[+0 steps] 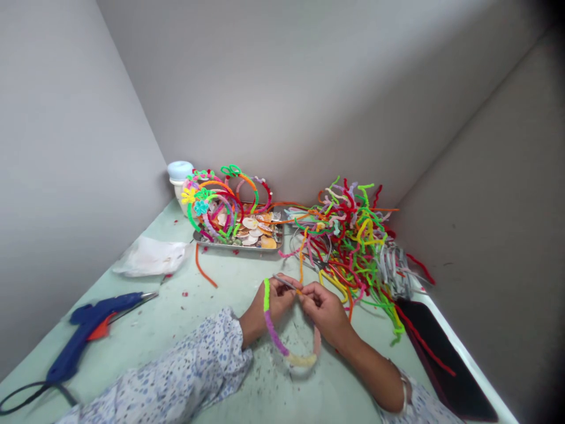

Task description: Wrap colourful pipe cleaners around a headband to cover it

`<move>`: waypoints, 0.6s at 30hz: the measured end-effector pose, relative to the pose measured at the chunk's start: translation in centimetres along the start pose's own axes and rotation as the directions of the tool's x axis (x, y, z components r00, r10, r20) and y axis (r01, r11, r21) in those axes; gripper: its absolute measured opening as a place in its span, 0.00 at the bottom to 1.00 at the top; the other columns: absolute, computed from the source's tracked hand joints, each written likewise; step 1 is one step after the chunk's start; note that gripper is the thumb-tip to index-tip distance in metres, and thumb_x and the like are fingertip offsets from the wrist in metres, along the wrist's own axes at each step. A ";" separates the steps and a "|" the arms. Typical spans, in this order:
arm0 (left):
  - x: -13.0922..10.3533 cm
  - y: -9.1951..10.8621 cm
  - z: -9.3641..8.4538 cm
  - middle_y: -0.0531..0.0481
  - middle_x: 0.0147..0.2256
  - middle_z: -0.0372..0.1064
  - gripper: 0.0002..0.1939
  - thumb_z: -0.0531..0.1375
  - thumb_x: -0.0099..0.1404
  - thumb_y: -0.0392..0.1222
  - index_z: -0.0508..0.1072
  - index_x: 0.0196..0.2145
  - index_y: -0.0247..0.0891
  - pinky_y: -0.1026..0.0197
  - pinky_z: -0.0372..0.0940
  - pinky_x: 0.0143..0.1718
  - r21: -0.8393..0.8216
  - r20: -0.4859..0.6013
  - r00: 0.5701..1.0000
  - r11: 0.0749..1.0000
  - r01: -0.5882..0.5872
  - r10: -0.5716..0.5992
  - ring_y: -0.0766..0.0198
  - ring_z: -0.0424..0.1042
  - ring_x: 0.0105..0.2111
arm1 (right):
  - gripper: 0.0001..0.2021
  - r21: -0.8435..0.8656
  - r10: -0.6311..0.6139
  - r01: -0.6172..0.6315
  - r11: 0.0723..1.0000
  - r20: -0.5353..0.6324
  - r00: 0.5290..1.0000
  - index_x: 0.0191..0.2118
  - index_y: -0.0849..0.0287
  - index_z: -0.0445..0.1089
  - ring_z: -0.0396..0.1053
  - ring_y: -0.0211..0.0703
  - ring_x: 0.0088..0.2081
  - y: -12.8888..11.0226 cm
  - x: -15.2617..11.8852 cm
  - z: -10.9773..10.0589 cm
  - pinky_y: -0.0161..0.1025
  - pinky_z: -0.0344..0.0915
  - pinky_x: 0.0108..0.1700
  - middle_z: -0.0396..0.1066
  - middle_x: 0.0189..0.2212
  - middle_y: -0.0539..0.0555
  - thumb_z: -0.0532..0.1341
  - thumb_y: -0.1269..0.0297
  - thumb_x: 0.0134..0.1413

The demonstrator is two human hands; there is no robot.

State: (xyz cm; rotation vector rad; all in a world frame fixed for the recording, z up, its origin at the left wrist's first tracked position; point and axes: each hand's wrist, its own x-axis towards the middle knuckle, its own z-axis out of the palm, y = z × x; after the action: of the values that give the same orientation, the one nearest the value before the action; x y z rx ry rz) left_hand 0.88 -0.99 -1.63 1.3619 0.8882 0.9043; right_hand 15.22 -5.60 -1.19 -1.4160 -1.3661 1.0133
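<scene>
Pale green desk (185, 318), grey corner: both hands pinch headband (282, 344) arcing toward wearer; left hand (269, 306), right hand (324, 309) fingers closed at bare end.

Grey walls (282, 88) – green tbl (229, 277)

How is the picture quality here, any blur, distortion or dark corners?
Head view: soft, even light, no glare; wide-angle bending of walls and table edge; dark vignette at the right corners; the glue gun and sleeve near the bottom edge look smeared; the pipe cleaner pile is fairly sharp.
</scene>
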 end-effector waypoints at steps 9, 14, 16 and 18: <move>0.0 0.4 -0.1 0.50 0.27 0.70 0.09 0.57 0.55 0.35 0.73 0.35 0.33 0.67 0.60 0.27 0.032 0.035 0.999 0.999 -0.005 0.004 0.70 0.65 0.24 | 0.07 0.001 -0.029 0.029 1.000 -0.007 1.000 0.31 0.59 0.65 0.57 0.33 0.21 0.3 -0.2 0.0 0.29 0.54 0.23 0.62 0.21 0.46 0.57 0.61 0.53; 0.0 0.6 -0.1 0.48 0.30 0.69 0.09 0.57 0.56 0.36 0.73 0.36 0.33 0.67 0.61 0.28 0.050 0.028 0.999 0.998 -0.042 0.041 0.69 0.66 0.25 | 0.06 -0.008 -0.031 0.031 0.999 -0.036 0.999 0.31 0.59 0.65 0.57 0.33 0.21 0.4 -0.1 0.0 0.29 0.54 0.23 0.61 0.20 0.46 0.57 0.62 0.52; -0.1 0.8 -0.2 0.48 0.32 0.69 0.09 0.57 0.57 0.37 0.73 0.36 0.34 0.66 0.61 0.29 0.090 0.026 0.997 0.993 -0.077 0.075 0.69 0.66 0.26 | 0.06 -0.018 -0.034 0.033 0.999 -0.049 0.998 0.30 0.59 0.65 0.57 0.33 0.21 0.3 -0.1 0.0 0.29 0.55 0.23 0.61 0.20 0.46 0.57 0.61 0.52; -0.1 1.0 -0.2 0.47 0.34 0.68 0.09 0.56 0.58 0.38 0.74 0.36 0.34 0.66 0.61 0.30 0.128 0.026 0.993 0.985 -0.114 0.111 0.68 0.66 0.28 | 0.06 -0.036 -0.042 0.040 0.999 -0.057 0.998 0.30 0.59 0.65 0.57 0.33 0.21 0.1 -0.1 0.0 0.29 0.55 0.23 0.62 0.20 0.46 0.57 0.61 0.52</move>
State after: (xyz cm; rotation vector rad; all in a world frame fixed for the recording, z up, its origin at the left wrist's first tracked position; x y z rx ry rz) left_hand 0.60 -1.00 -0.67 1.5429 0.8744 0.9313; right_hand 15.28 -5.70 -1.28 -1.4263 -1.3710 0.9197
